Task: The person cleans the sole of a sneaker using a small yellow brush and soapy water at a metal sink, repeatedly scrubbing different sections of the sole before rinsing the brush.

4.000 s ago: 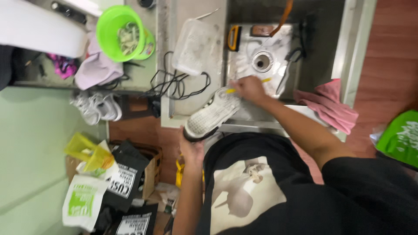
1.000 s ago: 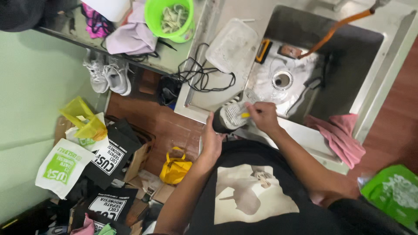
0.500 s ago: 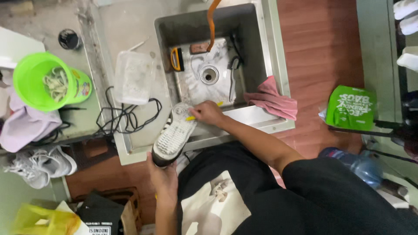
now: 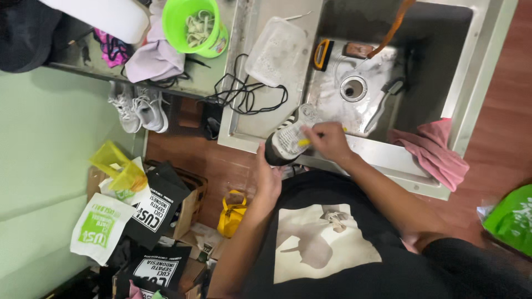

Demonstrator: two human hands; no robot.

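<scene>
Shoe: a white sneaker [image 4: 289, 137] with dark stripes and a dark heel lay tilted on the near rim of the sink, toe pointing far toward the basin, heel toward the person
Left hand: the left hand [image 4: 267, 178] gripped the dark heel end from the near side, fingers wrapped round it
Right hand: the right hand [image 4: 331, 142] was clenched on a thin yellow-handled brush [image 4: 304, 142], its tip against the shoe's white upper
Sink: a steel sink [image 4: 454, 105], dull and wet, with a round drain [image 4: 353, 88] in its floor; straight rims, square corners
In the basin: a grey-handled brush [image 4: 382, 102] lay slantwise right of the drain; a yellow and black brush [image 4: 322, 54] and a brown block [image 4: 357, 50] lay at the far side; an orange hose [image 4: 394, 26] hung in from above
Drainboard: a clear plastic tub [image 4: 277, 51], ribbed and cloudy, sat left of the basin; a tangle of black cord [image 4: 244, 94] sprawled just near it
Cloth: a soft pink cloth [image 4: 432, 150] draped over the near right rim, well apart from the shoe
Shelf at left: a bright green bucket [image 4: 195, 25] beside crumpled lilac fabric [image 4: 154, 60]; a pair of grey sneakers [image 4: 137, 108] below
Floor: printed black and white bags [image 4: 145, 209], a yellow bag [image 4: 233, 213]; reddish boards showed between
Open room: the basin floor right of the drain, and the rim between shoe and pink cloth
</scene>
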